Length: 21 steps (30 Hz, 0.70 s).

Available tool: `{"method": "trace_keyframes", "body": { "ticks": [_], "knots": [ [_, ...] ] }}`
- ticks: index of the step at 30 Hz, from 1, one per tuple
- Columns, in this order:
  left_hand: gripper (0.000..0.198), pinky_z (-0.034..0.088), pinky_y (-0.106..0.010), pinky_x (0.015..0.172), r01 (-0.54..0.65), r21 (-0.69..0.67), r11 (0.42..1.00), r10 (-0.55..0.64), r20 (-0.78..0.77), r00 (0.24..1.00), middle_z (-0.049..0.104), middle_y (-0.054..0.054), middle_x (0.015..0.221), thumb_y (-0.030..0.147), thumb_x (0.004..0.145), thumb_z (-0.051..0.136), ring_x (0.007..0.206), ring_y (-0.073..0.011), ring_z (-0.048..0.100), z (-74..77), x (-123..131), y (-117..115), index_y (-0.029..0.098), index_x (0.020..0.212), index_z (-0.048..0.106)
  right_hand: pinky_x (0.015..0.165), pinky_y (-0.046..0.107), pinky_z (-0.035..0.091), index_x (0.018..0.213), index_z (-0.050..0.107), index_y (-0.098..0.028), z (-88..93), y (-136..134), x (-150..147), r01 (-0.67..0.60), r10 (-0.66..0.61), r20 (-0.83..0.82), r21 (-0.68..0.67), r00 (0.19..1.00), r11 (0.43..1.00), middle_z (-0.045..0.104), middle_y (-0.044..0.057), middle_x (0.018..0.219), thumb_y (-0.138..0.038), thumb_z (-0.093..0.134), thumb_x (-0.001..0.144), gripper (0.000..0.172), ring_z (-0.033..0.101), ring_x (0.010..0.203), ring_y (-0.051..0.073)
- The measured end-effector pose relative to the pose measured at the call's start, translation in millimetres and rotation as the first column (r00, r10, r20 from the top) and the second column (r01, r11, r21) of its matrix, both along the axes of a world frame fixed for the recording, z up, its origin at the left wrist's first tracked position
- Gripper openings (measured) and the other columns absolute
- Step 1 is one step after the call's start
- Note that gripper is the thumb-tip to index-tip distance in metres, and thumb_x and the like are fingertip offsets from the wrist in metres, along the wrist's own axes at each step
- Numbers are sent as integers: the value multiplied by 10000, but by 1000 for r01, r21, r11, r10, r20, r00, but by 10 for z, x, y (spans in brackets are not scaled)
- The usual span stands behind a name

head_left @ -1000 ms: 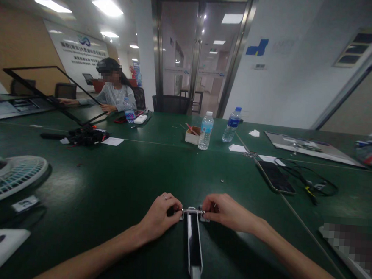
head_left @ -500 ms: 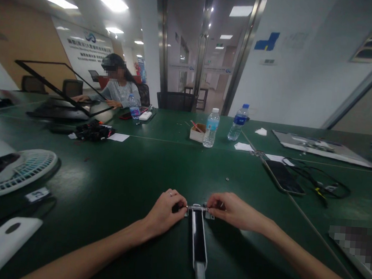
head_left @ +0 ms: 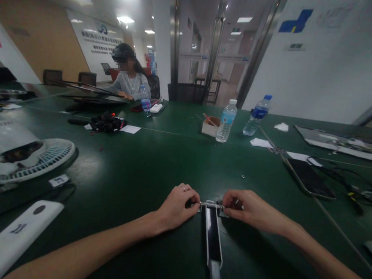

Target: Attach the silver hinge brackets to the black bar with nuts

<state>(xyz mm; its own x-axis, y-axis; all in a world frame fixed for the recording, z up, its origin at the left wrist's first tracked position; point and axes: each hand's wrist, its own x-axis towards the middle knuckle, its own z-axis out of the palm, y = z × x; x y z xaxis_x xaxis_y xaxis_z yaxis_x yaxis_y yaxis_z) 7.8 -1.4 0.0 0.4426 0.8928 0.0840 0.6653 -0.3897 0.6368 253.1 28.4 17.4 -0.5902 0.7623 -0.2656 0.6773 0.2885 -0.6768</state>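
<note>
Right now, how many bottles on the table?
3: the white-capped bottle beside the small box, the blue-capped bottle right of it, and the far bottle near the seated person. More could be hidden.

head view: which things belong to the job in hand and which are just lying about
Job in hand:
crossbar, left hand and right hand at its ends
long narrow piece extending from it

Apparently lying about:
phone
white-capped bottle
small box
white grille

Metal frame [head_left: 208,222]: lying toward the desk's [head_left: 146,162] near edge
Fan grille [head_left: 55,158]: resting left of the frame
Phone [head_left: 310,178]: lying right, farther back
Box [head_left: 207,128]: standing toward the far edge
</note>
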Motion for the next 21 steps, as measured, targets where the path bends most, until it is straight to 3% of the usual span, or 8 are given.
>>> {"method": "trace_keyframes", "body": {
  "ticks": [6, 16, 21],
  "knots": [
    [100, 427, -306, 732, 2, -15, 1000, -2, 21, 1000, 570, -12, 913, 239, 883, 559, 853, -190, 518, -60, -16, 26, 182, 899, 640, 605, 243, 424, 941, 630, -157, 88, -25, -10, -36, 35, 25, 37, 999, 999, 638, 31, 830, -315, 513, 889, 203, 562, 689, 121],
    [130, 433, -314, 713, 4, -45, 999, -3, 11, 1000, 567, -27, 928, 247, 887, 539, 851, -200, 518, -67, -28, 39, 169, 916, 638, 652, 253, 433, 919, 628, -165, 76, 7, 31, -76, 75, 16, 165, 997, 983, 607, 29, 861, -291, 497, 906, 182, 544, 727, 122],
    [107, 430, -320, 713, -6, -23, 1000, 6, -6, 1000, 572, -22, 901, 220, 873, 546, 834, -202, 513, -54, -9, 44, 170, 898, 636, 596, 235, 412, 951, 613, -159, 122, -12, 14, -83, 75, 53, 163, 996, 983, 589, 25, 880, -314, 606, 837, 192, 522, 701, 117]
  ]
}}
